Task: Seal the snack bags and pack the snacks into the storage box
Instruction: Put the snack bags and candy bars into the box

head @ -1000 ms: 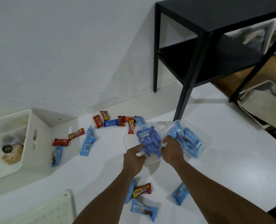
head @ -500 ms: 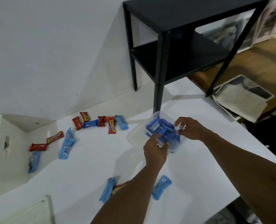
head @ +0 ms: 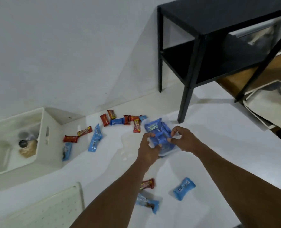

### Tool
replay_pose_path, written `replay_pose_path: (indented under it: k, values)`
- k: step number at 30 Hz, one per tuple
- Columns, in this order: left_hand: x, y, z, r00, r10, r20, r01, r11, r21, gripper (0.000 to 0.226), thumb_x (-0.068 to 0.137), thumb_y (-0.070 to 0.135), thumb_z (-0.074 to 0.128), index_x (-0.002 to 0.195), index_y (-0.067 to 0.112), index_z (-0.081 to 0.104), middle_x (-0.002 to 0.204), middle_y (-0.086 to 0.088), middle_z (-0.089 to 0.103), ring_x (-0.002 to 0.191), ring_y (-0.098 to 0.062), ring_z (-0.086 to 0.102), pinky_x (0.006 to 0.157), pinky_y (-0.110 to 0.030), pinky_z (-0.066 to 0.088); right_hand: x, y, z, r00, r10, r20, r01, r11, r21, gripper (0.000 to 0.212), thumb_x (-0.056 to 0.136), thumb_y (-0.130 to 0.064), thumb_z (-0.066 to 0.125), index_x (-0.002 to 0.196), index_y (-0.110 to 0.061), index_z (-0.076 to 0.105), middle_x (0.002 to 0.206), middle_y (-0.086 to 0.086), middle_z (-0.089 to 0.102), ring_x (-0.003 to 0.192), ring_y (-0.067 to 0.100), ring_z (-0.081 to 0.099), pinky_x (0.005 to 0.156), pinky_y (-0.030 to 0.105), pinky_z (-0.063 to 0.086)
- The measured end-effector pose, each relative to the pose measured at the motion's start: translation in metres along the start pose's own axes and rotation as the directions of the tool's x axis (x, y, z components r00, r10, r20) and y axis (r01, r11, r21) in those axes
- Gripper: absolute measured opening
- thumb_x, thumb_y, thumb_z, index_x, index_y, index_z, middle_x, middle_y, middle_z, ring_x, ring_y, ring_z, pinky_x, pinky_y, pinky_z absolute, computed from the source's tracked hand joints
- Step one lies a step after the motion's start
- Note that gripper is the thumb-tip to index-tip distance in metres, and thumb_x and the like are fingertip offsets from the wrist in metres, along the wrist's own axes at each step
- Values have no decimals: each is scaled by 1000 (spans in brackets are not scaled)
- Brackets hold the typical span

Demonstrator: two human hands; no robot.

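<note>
Far to the left of my grip sits the white storage box (head: 42, 139), open, with a few items already inside. Between it and my hands, red and blue snack packets (head: 95, 139) lie scattered on the white tabletop (head: 219, 162). My left hand (head: 148, 150) pinches the near edge of the clear snack bag (head: 159, 134) stuffed with blue packets; my right hand (head: 186, 139) pinches the same edge just beside it, thumbs and fingers pressed together on the plastic. I judge I am closing the seal. The bag looks overfull, so a packet could catch in the strip and leave it gaping, or my grip could slip off the slick film.
</note>
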State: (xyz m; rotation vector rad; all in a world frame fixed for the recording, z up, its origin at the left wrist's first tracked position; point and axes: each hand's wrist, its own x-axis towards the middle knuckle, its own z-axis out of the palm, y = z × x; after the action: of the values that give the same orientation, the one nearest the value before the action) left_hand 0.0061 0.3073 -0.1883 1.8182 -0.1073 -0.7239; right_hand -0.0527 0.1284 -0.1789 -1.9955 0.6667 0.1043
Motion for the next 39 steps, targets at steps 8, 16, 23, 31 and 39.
replay_pose_path:
  k: [8,16,23,31,39]
  values:
    - [-57,40,-253,953,115,-280,-106,993,47,33,88,8,70,118,17,59,97,-9,65,66,-10,58,52,-18,47,5,-214,158,941,-303,150,302,953,28,24,85,-27,76,88,-11,59,67,-9,46,58,8,44,43,15,40]
    - [-123,76,-542,884,189,-427,-168,982,87,30,90,15,70,117,26,59,89,-9,65,72,-20,56,67,-34,49,-29,-459,335,843,-488,228,486,871,69,24,89,-35,69,94,-17,54,81,-2,55,69,18,52,63,34,48]
    - [-116,6,-648,961,-56,-270,82,993,86,30,92,18,62,119,32,59,95,-6,67,66,-19,59,73,-36,57,-41,-471,465,932,-273,240,305,947,-106,19,89,-32,67,88,-20,52,87,1,60,78,20,57,72,37,53]
    - [-79,-51,-715,963,-80,-259,120,982,144,38,92,8,57,124,27,56,98,-10,60,82,-23,55,68,-32,49,-20,-462,565,944,-228,238,243,969,-35,24,87,-29,71,80,-24,48,82,-1,57,77,20,58,78,43,55]
    - [-32,-124,-737,972,-125,-200,209,850,483,42,83,20,65,123,16,54,113,-12,65,106,-31,64,86,-29,47,16,-435,644,926,-126,355,195,967,-164,30,82,-15,73,71,-24,47,81,-3,56,80,19,56,73,33,47]
